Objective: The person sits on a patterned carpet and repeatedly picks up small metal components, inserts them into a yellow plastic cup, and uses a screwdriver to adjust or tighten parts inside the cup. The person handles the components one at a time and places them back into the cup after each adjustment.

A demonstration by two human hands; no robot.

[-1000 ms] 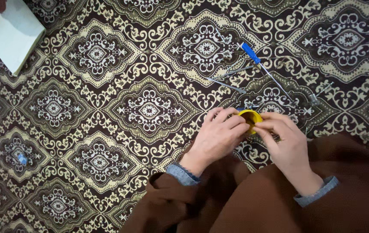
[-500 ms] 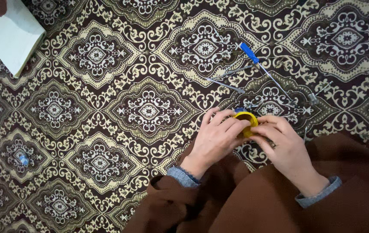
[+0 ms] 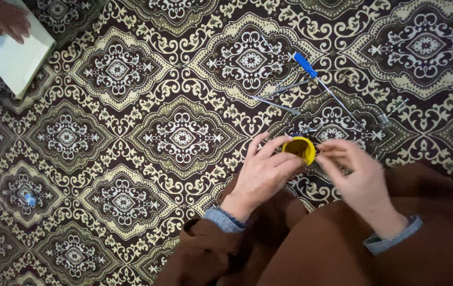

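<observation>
My left hand (image 3: pixel 263 172) grips a small yellow roll (image 3: pixel 299 149), likely tape, just above the patterned carpet. My right hand (image 3: pixel 354 177) is beside the roll on its right, fingers pinched at its edge; what it pinches is too small and blurred to tell. Both wrists show blue cuffs under brown sleeves. A blue-handled screwdriver (image 3: pixel 317 80) lies on the carpet just beyond the hands, with thin metal tools (image 3: pixel 276 104) next to it.
Another person's hand (image 3: pixel 6 18) rests on a white pad or book (image 3: pixel 9 55) at the top left. A small pale object (image 3: pixel 29 198) lies on the carpet at the left. My brown garment covers the lower right.
The hands shifted slightly apart; the yellow roll is more exposed in my left hand and my right fingers have moved to its right edge.
</observation>
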